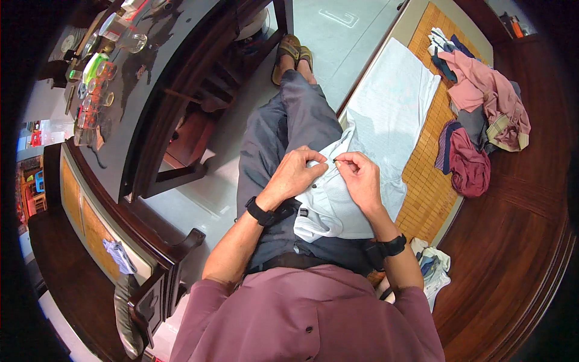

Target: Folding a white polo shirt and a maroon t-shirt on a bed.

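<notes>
A pale blue shirt [392,114] lies across my lap and spreads onto the bamboo mat [431,175] at my right. My left hand [297,174] grips a fold of the shirt near its collar, fingers curled over the cloth. My right hand [360,175] pinches the same cloth just beside it, thumb and forefinger closed on something tiny and dark that I cannot make out. The two hands nearly touch. Both wrists carry black bands. I sit in grey trousers and a mauve shirt.
A heap of pink and maroon clothes [482,120] lies on the mat at the far right. More folded cloth [434,265] sits by my right hip. A dark wooden table [151,78] with glasses stands to the left, a chair [163,283] below it.
</notes>
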Demonstrator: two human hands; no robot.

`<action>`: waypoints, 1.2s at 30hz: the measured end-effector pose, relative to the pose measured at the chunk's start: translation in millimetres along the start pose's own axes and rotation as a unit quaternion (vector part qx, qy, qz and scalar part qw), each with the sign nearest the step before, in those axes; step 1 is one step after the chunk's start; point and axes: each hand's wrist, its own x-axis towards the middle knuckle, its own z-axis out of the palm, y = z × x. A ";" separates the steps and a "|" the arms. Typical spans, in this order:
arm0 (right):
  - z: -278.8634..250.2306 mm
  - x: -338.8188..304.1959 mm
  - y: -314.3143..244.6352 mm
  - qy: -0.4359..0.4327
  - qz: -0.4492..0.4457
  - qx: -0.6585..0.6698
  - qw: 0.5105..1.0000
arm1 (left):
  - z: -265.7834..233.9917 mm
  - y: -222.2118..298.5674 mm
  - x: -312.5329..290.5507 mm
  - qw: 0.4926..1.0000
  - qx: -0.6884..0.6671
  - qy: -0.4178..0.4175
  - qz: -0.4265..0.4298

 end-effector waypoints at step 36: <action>6.2 2.7 -3.1 0.053 -0.174 -0.111 0.977 | -2.0 -3.5 7.2 0.995 -0.086 0.046 -0.033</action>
